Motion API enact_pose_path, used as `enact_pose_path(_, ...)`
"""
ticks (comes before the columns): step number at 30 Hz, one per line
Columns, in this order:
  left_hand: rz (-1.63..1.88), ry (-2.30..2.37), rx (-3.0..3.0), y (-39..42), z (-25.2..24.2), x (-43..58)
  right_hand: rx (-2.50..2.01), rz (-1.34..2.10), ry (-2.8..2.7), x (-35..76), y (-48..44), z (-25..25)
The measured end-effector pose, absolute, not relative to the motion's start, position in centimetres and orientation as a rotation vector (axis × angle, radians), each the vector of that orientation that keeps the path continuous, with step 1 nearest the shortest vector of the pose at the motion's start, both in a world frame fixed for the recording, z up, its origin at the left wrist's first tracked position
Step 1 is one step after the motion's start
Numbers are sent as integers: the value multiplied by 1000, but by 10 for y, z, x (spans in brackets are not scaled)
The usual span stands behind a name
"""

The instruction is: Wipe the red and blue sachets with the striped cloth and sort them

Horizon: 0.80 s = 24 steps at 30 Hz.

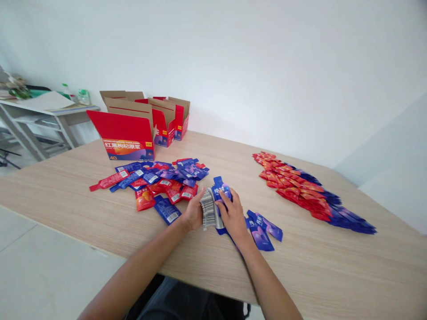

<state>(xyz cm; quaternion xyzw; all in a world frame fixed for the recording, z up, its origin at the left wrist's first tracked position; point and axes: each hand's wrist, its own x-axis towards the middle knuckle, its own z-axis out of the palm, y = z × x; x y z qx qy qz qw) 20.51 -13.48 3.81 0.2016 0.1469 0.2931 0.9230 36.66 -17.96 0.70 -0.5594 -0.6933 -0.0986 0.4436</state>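
A thick stack of blue sachets (208, 209), seen edge-on with pale barcode ends, is held between both hands over the table's front part. My left hand (194, 212) is wrapped round the stack's left side. On the right side, my right hand (233, 214) grips the stack with its fingers over the front blue sachet (218, 192). Several loose blue sachets (262, 235) lie beside my right wrist. Left of the hands is a mixed pile of red sachets (144, 198) and blue sachets (167, 210).
Open red cartons (128, 138) stand at the back left of the wooden table (100, 222). Long overlapping rows of red and blue sachets (300, 189) lie at the right. A side desk (60, 111) with papers and bottles stands at far left, and a white wall behind.
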Motion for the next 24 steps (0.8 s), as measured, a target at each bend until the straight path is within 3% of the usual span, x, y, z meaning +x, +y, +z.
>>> enact_pose_path(15, 780, 301, 319, -118, 50, 186, -1343, -316, -1837, 361, -182, 7)
enact_pose_path(24, 631, 183, 379, -127, 40, 195, -1153, -581, -2056, 358, -188, 6)
